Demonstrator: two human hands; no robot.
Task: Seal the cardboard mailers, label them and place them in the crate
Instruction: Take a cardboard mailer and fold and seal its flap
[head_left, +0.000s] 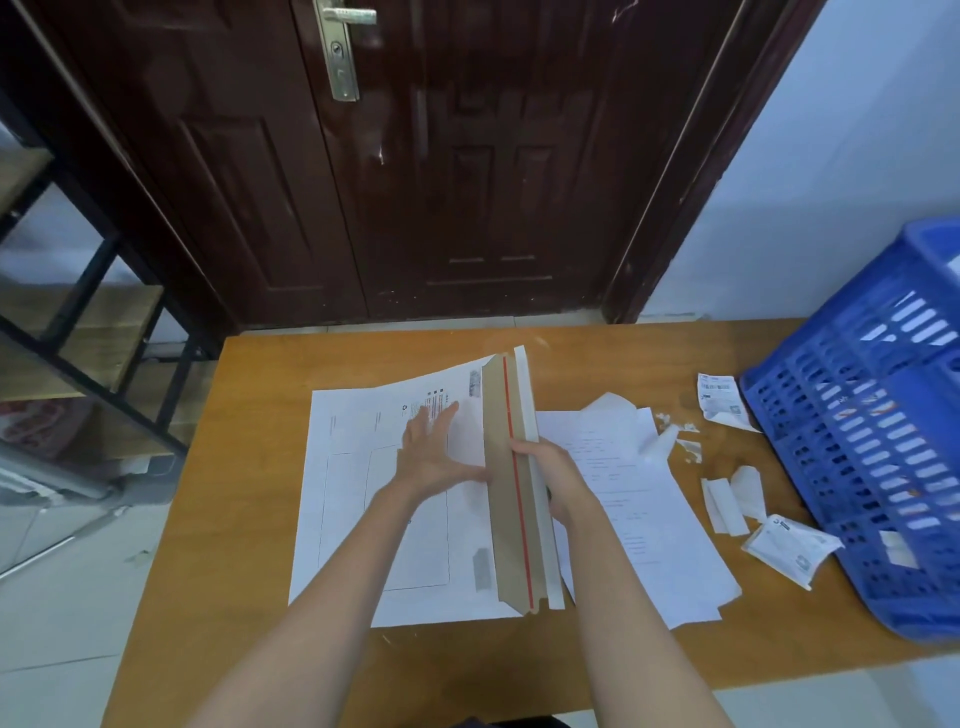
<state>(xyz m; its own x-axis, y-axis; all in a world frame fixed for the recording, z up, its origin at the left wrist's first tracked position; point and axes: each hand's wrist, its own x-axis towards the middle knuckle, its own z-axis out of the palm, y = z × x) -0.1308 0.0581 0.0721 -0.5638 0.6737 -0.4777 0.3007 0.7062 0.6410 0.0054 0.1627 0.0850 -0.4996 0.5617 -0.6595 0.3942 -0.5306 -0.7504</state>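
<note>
Cardboard mailer (415, 499) flat on table (249, 467), left of crate (872, 441). My left hand (434, 449) flat, fingers straight, pressing mailer body. My right hand (553, 475) grips raised flap (511, 467). Risk: flap folds crooked, adhesive strip bonds off-line; mailer slides if press slackens.

Both forearms and hands (434, 452) are bare, with no sleeves showing.

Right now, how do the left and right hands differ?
The left hand lies flat with straight fingers pressing the white mailer face; the right hand curls round the raised brown flap. The left sits on the mailer's body, the right at its flap edge. Both work the same mailer.
</note>
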